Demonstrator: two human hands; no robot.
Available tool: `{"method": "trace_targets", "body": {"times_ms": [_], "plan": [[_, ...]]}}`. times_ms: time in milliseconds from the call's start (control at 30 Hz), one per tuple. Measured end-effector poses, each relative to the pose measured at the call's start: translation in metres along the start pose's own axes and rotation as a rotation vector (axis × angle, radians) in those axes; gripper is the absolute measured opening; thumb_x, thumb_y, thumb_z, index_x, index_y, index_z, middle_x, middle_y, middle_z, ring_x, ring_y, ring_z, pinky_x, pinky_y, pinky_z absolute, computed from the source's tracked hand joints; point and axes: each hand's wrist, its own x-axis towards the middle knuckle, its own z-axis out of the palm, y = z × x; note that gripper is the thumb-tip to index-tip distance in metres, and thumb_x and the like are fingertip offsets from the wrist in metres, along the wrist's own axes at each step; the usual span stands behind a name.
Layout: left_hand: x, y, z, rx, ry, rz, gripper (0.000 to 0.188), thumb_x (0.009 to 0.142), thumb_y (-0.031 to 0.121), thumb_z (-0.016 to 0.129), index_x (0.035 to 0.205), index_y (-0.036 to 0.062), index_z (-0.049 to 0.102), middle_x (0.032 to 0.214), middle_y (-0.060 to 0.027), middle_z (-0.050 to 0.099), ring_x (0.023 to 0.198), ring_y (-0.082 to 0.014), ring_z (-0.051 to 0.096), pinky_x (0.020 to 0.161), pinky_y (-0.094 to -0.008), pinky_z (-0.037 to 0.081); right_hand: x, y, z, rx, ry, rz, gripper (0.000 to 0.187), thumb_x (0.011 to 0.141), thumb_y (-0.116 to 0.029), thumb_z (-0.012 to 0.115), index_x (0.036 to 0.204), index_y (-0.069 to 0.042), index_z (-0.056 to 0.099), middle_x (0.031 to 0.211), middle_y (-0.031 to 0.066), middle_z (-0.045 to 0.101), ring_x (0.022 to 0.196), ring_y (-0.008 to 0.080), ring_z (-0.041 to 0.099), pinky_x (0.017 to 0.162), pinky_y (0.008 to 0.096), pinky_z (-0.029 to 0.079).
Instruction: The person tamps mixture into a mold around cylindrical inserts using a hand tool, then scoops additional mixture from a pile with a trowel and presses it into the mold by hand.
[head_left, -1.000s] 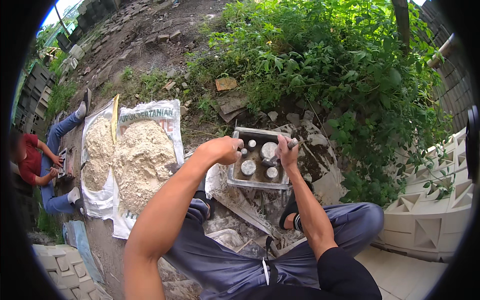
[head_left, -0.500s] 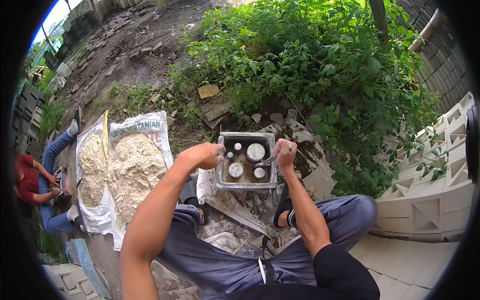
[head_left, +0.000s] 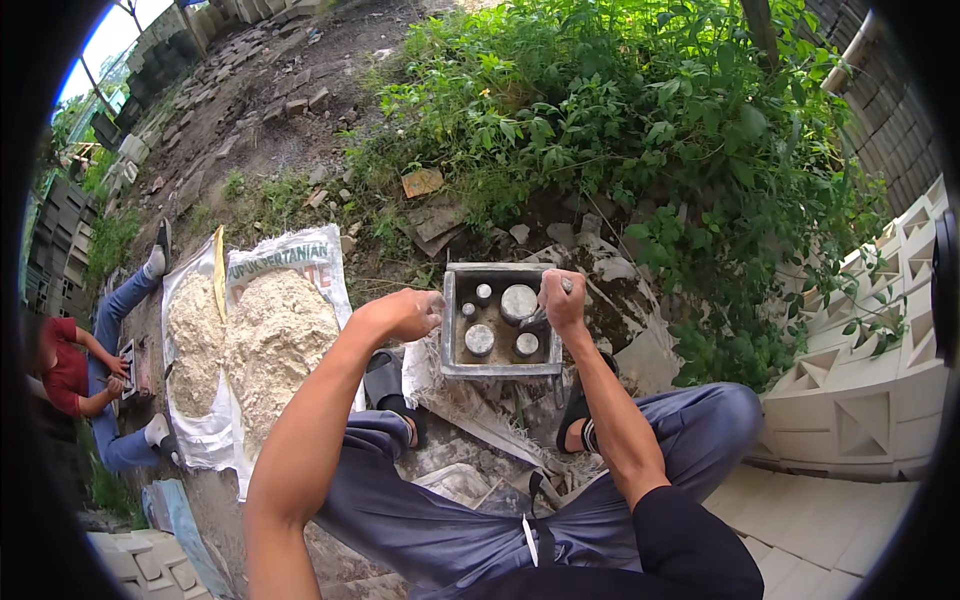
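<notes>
Knees and dark trousers [head_left: 450, 520] fill the near edge, person squatting over a square metal mould [head_left: 500, 322] on the rubble ground between their sandalled feet. Left hand [head_left: 408, 314] closed in a loose fist against mould's left wall, seems to steady it; whether it grips anything, cannot tell. Right hand [head_left: 562, 300] wrapped shut round a small metal tool [head_left: 535, 318], tip down inside the mould by the round cylinder inserts [head_left: 518, 302]. Step looks like working or packing the mix around the inserts; next move likely needs short strokes kept clear of the inserts and walls. Room tight: feet close on both sides, broken slabs [head_left: 480, 420] in front. Left, well apart, white sacks [head_left: 290, 260] spread flat with heaps of pale sandy mix [head_left: 270, 340]. Right, stacked white vent blocks [head_left: 860, 400]. Beyond mould, green bushes [head_left: 650, 120]. Far left, another person [head_left: 90, 370] sits working.
</notes>
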Motion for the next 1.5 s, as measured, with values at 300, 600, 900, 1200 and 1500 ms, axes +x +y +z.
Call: {"method": "trace_targets", "body": {"times_ms": [300, 600, 900, 1200, 1500], "plan": [[-0.002, -0.004, 0.004, 0.001, 0.018, 0.004, 0.041, 0.093, 0.029, 0.050, 0.130, 0.0094, 0.049, 0.116, -0.0209, 0.061, 0.110, -0.0355, 0.057, 0.094, -0.0418, 0.045, -0.018, -0.018, 0.000, 0.215, -0.056, 0.144, 0.039, 0.087, -0.011, 0.045, 0.049, -0.005, 0.038, 0.045, -0.0011, 0.037, 0.038, 0.0076, 0.034, 0.037, 0.0268, 0.028], [-0.002, -0.006, 0.003, 0.008, -0.003, -0.016, 0.041, 0.093, 0.029, 0.049, 0.129, 0.0099, 0.049, 0.115, -0.0224, 0.061, 0.109, -0.0367, 0.057, 0.093, -0.0435, 0.045, -0.022, -0.065, 0.024, 0.224, -0.057, 0.074, 0.039, 0.089, -0.013, 0.044, 0.052, -0.004, 0.039, 0.046, -0.0002, 0.040, 0.039, 0.0083, 0.036, 0.038, 0.0272, 0.030], [0.000, -0.009, 0.007, 0.002, 0.005, -0.048, 0.041, 0.092, 0.028, 0.049, 0.129, 0.0109, 0.050, 0.117, -0.0222, 0.060, 0.110, -0.0364, 0.057, 0.094, -0.0439, 0.045, -0.028, -0.091, 0.050, 0.172, -0.013, 0.110, 0.040, 0.093, -0.013, 0.044, 0.055, -0.007, 0.036, 0.048, -0.0021, 0.037, 0.041, 0.0066, 0.034, 0.039, 0.0262, 0.031], [0.004, -0.004, 0.009, -0.008, 0.006, -0.031, 0.040, 0.091, 0.027, 0.049, 0.127, 0.0102, 0.051, 0.118, -0.0212, 0.060, 0.111, -0.0356, 0.056, 0.093, -0.0435, 0.045, -0.025, -0.024, 0.066, -0.092, -0.136, 0.012, 0.042, 0.097, -0.023, 0.046, 0.059, -0.006, 0.042, 0.048, -0.0006, 0.042, 0.042, 0.0074, 0.041, 0.041, 0.0268, 0.035], [0.004, -0.001, 0.005, 0.035, 0.003, -0.022, 0.040, 0.091, 0.028, 0.050, 0.128, 0.0104, 0.051, 0.117, -0.0213, 0.060, 0.110, -0.0359, 0.057, 0.093, -0.0436, 0.045, -0.023, -0.041, 0.071, -0.414, 0.065, -0.111, 0.035, 0.097, -0.023, 0.048, 0.077, 0.004, 0.057, 0.055, 0.0112, 0.049, 0.051, 0.0155, 0.047, 0.051, 0.0371, 0.040]]}}
